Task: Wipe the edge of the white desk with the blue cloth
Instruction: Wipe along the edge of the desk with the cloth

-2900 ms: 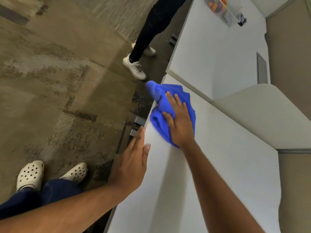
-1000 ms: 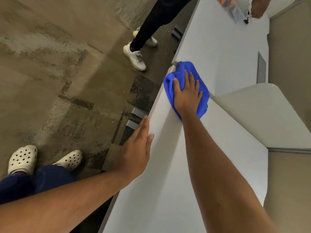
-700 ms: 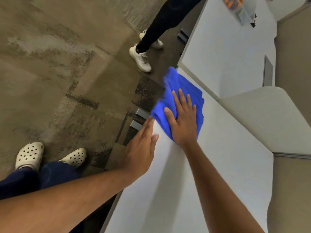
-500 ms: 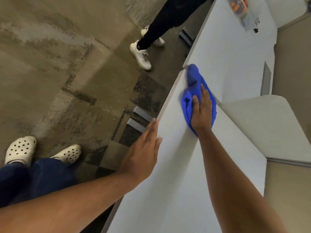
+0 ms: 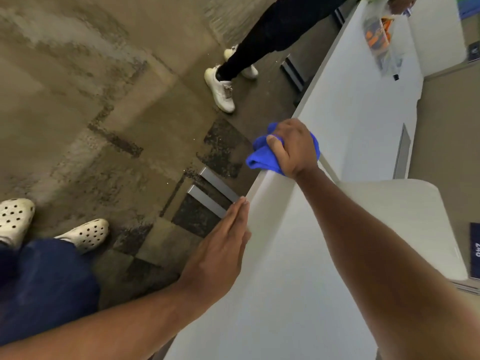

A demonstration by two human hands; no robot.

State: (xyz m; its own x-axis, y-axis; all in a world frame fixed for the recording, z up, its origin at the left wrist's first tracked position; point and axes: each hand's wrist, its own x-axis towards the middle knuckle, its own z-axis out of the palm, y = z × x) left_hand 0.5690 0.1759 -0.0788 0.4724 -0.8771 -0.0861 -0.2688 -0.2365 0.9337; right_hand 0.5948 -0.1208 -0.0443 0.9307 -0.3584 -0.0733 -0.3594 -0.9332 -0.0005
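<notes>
The blue cloth [image 5: 262, 158] is bunched up at the far corner of the white desk [image 5: 280, 268], draped over its left edge. My right hand [image 5: 292, 148] is curled around the cloth, fingers gripping it over the desk's edge. My left hand [image 5: 220, 250] lies flat with straight fingers pressed against the desk's left edge, nearer to me, holding nothing.
A second white desk [image 5: 363, 100] continues beyond, with a clear bag of orange items [image 5: 380, 40] on it. Another person's legs and white shoes [image 5: 220, 89] stand on the carpet to the far left. A beige partition [image 5: 405, 219] rises on the right. Metal desk feet [image 5: 210, 193] sit on the floor.
My right hand went from flat on the cloth on the desktop to curled around it at the desk's corner edge. The left hand stayed at the edge.
</notes>
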